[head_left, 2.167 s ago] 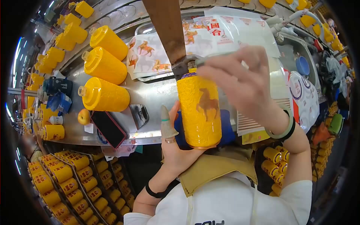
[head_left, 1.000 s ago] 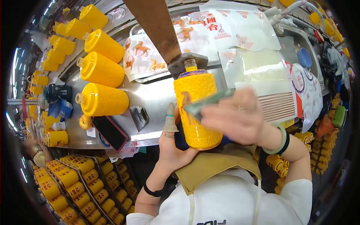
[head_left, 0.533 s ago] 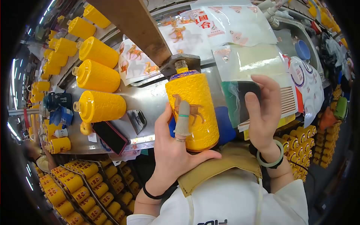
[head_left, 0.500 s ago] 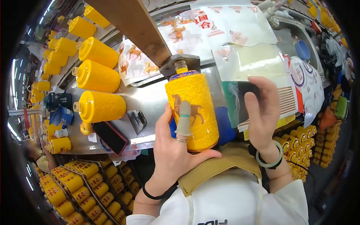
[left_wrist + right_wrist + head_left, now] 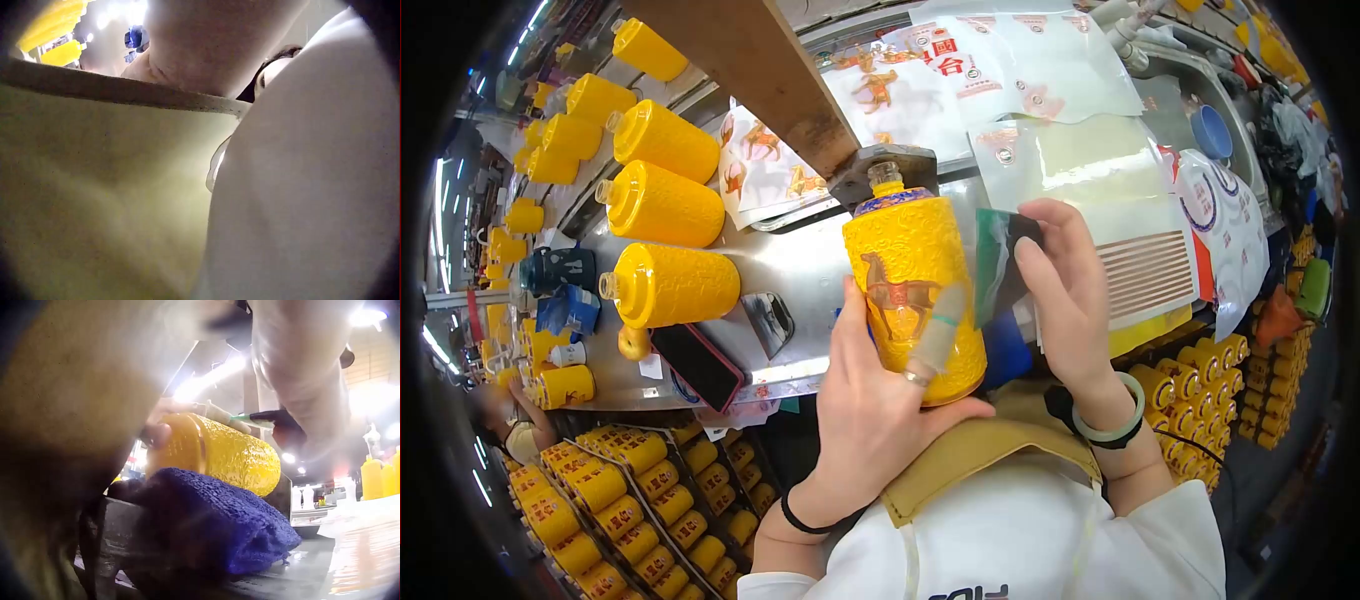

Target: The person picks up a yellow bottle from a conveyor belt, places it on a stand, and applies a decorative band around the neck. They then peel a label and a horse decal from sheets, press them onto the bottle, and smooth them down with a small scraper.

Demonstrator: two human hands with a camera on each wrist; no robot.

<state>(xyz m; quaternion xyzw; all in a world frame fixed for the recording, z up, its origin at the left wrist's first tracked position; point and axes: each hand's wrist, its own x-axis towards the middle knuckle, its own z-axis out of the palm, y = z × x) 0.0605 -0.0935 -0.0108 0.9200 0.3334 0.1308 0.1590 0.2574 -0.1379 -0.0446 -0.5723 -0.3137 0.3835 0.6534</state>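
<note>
A yellow embossed bottle (image 5: 915, 225) lies with its glass neck at a metal bracket (image 5: 880, 163) and a blue towel (image 5: 219, 519) under its body. On its face is a brown horse decal (image 5: 890, 290). My left hand (image 5: 862, 415) lies along the bottle's near left side, thumb stretched out by the base. Its index finger, in a whitish finger cot (image 5: 933, 345), lies blurred across the lower face, beside the horse. Just right of the bottle, my right hand (image 5: 1067, 285) pinches a flat green-and-black scraper (image 5: 990, 262) between thumb and fingers. The left wrist view shows mostly cloth.
Three yellow bottles (image 5: 680, 285) lie at the left, near an apple (image 5: 634, 343) and a phone (image 5: 697, 367). A wooden beam (image 5: 770, 80) slants overhead. Horse decal sheets (image 5: 800, 150) and a backing sheet (image 5: 1080, 160) cover the far side; racked bottles (image 5: 620, 515) stand below the table.
The right hand has come down from the neck, swept the scraper across the horse and drawn off right, then slightly back left. The left index finger has slid right off the horse.
</note>
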